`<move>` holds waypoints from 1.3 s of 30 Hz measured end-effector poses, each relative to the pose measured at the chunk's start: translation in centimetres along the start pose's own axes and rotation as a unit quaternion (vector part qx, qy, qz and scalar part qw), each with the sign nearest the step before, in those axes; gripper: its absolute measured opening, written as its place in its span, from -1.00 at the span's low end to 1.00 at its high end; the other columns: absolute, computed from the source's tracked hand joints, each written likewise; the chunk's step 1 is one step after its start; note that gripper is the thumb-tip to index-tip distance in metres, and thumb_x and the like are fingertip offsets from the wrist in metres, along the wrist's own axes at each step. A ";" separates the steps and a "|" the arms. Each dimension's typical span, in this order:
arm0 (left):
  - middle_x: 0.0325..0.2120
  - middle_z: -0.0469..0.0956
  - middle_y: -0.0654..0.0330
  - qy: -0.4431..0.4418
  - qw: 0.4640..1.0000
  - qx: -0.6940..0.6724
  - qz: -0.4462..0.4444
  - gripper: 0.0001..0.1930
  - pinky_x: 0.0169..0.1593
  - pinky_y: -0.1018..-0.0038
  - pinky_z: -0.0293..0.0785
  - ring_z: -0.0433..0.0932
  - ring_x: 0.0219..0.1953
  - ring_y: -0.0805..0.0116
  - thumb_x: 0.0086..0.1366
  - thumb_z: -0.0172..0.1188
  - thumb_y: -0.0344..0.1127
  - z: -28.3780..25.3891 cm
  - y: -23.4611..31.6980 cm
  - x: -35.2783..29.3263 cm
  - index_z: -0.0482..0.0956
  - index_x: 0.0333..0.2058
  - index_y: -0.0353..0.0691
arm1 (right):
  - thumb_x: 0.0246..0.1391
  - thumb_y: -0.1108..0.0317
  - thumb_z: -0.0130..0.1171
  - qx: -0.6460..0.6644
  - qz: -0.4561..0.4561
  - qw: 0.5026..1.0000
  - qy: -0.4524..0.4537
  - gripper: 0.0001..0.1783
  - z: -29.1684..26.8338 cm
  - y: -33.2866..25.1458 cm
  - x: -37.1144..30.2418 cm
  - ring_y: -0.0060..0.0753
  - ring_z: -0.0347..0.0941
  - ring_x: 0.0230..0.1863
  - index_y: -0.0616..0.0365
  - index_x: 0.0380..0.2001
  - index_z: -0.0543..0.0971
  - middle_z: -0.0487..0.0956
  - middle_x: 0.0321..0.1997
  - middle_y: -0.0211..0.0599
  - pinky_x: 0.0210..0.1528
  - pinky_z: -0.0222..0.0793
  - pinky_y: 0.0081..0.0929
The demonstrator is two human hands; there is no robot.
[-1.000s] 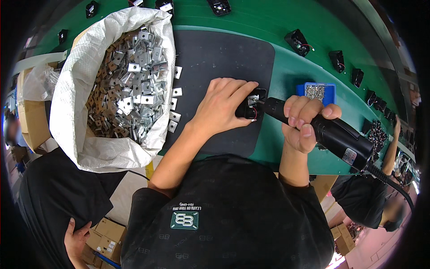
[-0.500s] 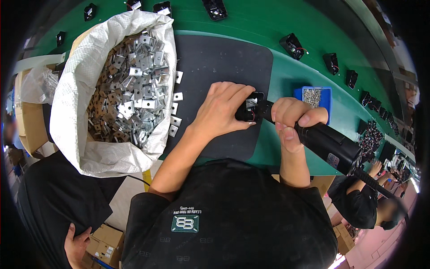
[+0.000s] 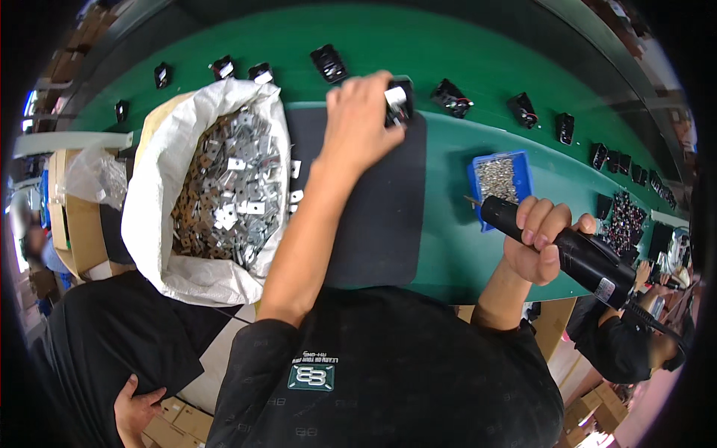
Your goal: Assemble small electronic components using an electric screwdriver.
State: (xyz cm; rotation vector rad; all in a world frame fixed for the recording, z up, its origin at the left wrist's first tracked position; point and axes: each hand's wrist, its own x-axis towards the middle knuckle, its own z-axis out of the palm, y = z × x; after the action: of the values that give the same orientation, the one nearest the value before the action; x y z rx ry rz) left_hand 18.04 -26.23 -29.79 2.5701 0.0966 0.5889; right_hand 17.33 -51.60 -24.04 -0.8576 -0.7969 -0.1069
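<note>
My left hand [image 3: 360, 123] grips a small black plastic housing [image 3: 404, 95] with a pale metal piece on it, above the far edge of a dark grey mat [image 3: 381, 201]. In my right hand [image 3: 544, 237] is a black electric screwdriver [image 3: 590, 263], its bit pointing left, close to a blue tray [image 3: 525, 170] of small screws [image 3: 497, 178]. To the left of my left forearm stands a white woven sack [image 3: 146, 216], filled with bent metal plates [image 3: 239, 179] that have holes. A few similar plates lie along the mat's left edge.
Along the green belt [image 3: 403, 45] lie several black housings [image 3: 452, 98], some with wires. A heap of small dark parts [image 3: 624, 224] sits at the right. One person [image 3: 134, 411] is at the left and another [image 3: 620, 343] works at the right.
My left hand has carried the housing away from me toward the belt. My right hand has drawn the screwdriver back to the right, off the housing. The view has shifted slightly.
</note>
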 end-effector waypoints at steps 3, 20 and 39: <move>-0.08 0.49 0.01 -0.020 0.998 0.065 0.006 -0.31 0.03 0.15 0.23 0.39 0.04 0.05 -0.16 0.39 -0.17 1.9 -1.7 4.5 0.39 0.01 -0.18 | -0.03 0.39 0.15 -0.060 0.019 0.995 0.081 -0.44 -2.3 -1.3 -0.9 -0.60 0.20 -0.55 -0.02 0.09 0.27 0.25 -0.57 -0.53 -0.36 0.16 -0.52; -0.33 0.49 0.02 -0.150 0.977 0.147 0.043 -0.34 -0.10 0.23 0.42 0.53 -0.24 0.06 -0.14 0.39 0.12 6.2 5.4 6.3 0.45 -0.18 -0.28 | -0.03 0.41 0.15 -0.116 0.012 0.982 0.152 -0.47 -5.2 -2.3 -3.0 -0.58 0.18 -0.58 0.02 0.05 0.27 0.26 -0.58 -0.49 -0.43 0.17 -0.52; 0.10 0.36 -0.09 -0.125 0.957 0.233 -0.119 -0.08 0.15 0.17 0.32 0.33 0.15 -0.09 -0.13 0.45 -0.09 -4.0 -10.7 5.1 0.21 0.21 -0.22 | 0.01 0.41 0.13 -0.130 0.012 0.979 0.159 -0.47 -7.6 -0.4 -1.5 -0.53 0.19 -0.54 0.04 0.10 0.29 0.26 -0.58 -0.47 -0.39 0.17 -0.46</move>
State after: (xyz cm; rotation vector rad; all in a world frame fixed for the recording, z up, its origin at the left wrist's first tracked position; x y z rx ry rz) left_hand 21.39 -14.14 -29.88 2.9984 0.5039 0.1546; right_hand 20.54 -57.64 -27.74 -1.0640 -0.4761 -0.3244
